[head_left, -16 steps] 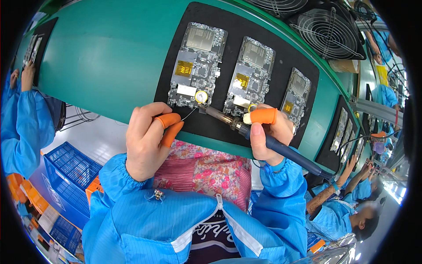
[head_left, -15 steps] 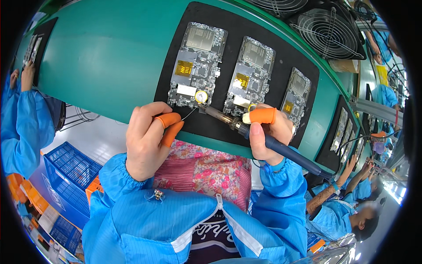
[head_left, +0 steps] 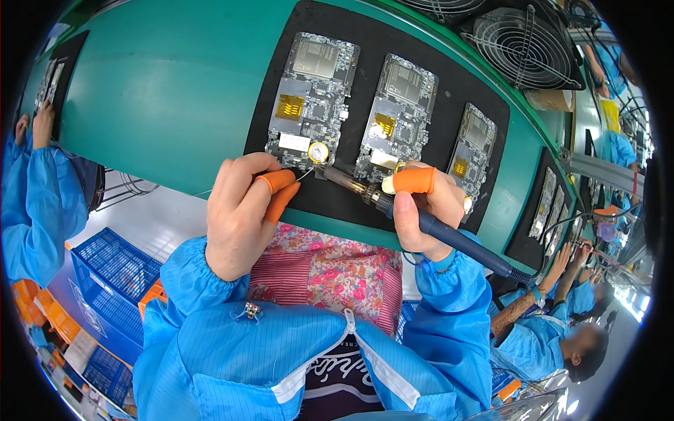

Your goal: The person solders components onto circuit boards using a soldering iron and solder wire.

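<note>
My right hand [head_left: 425, 207] grips the dark blue handle of a soldering iron [head_left: 456, 242]. Its metal tip reaches the lower edge of the left circuit board [head_left: 319, 91], just below a round coin cell [head_left: 318, 152]. Between thumb and forefinger, my left hand [head_left: 246, 203] pinches a thin solder wire [head_left: 305, 174], whose end comes close to the iron's tip; whether they touch is too small to tell. Orange finger cots cover fingertips on both hands. A middle circuit board [head_left: 400, 116] and a right circuit board [head_left: 472, 154] lie alongside, each with a yellow tape patch.
The boards rest on a black mat [head_left: 449, 91] on a green bench [head_left: 161, 91]. A fan [head_left: 523, 49] stands behind at the right. Blue crates [head_left: 112, 274] are at the lower left. Co-workers in blue [head_left: 42, 203] sit to the left and right.
My left hand has shifted slightly up and right, bringing the solder wire nearer the board's edge. The iron and the left board have moved a little to the left.
</note>
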`<state>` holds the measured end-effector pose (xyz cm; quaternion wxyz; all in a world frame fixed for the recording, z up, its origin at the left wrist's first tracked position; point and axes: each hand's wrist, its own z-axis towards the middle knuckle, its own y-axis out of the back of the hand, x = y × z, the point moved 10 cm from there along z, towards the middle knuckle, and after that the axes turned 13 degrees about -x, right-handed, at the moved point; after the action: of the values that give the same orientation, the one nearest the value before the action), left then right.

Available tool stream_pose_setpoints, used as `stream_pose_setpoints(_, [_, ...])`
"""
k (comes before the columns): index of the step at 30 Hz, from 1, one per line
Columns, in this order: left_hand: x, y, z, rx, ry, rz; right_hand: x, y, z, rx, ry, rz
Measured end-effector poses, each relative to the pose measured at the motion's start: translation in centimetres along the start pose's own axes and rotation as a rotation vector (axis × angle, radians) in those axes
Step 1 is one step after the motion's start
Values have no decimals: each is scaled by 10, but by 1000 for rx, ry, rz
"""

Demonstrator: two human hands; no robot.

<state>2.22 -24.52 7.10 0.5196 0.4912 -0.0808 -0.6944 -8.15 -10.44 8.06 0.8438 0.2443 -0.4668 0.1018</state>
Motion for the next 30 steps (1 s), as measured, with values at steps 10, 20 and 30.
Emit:
stream_pose_setpoints(10, [-8,-2,6,13,-82,41,0,-1,0,11,5,11])
stream_pose_setpoints(20, [17,30,2,-182,214,31,0,24,-1,-92,-72,32])
stream_pose_setpoints(30, [4,14,0,-41,74,4,1,7,-4,-35,-62,39])
